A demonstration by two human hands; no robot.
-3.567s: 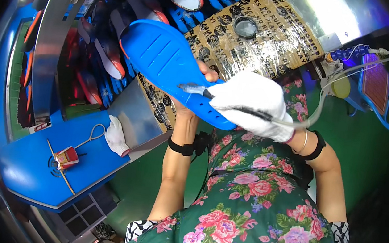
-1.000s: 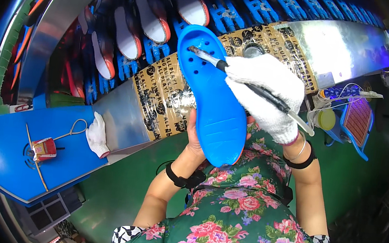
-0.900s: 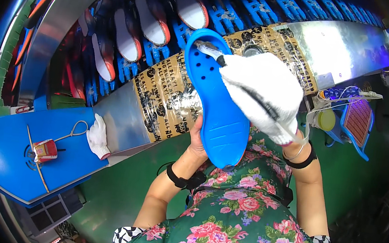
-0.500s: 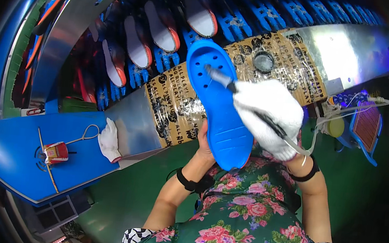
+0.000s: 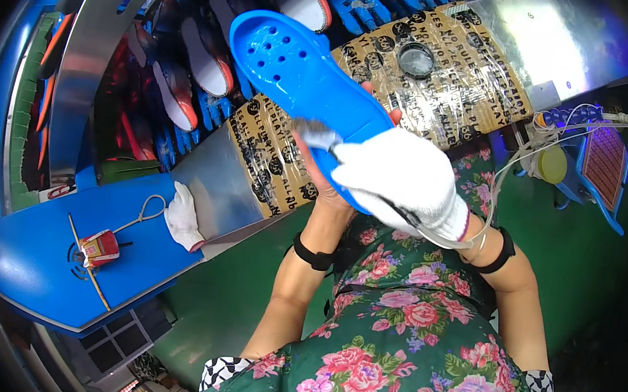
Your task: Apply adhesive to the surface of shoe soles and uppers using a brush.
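My bare left hand (image 5: pixel 322 180) grips a blue shoe sole (image 5: pixel 295 79) from beneath, its fingers showing at both edges. The sole is tilted, with its wide, holed end pointing to the upper left and its surface looking wet. In a white knit glove, my right hand (image 5: pixel 407 179) is closed around a brush (image 5: pixel 313 133), whose grey bristles are smeared by motion at the sole's near edge, about halfway along. A thin pale cord or tube runs by the gloved wrist. The glove covers the lower end of the sole.
A metal ledge covered with taped cardboard (image 5: pixel 479 83) bears a small round cup (image 5: pixel 416 60). Behind it, dark shoe pieces with light soles (image 5: pixel 206 54) hang on blue holders. A white glove (image 5: pixel 184 217) and a red box (image 5: pixel 99 248) lie on the blue surface at left.
The sole has swung so its holed end points farther left. My gloved hand and brush have moved down from that end toward the sole's middle edge. The whole view has shifted slightly.
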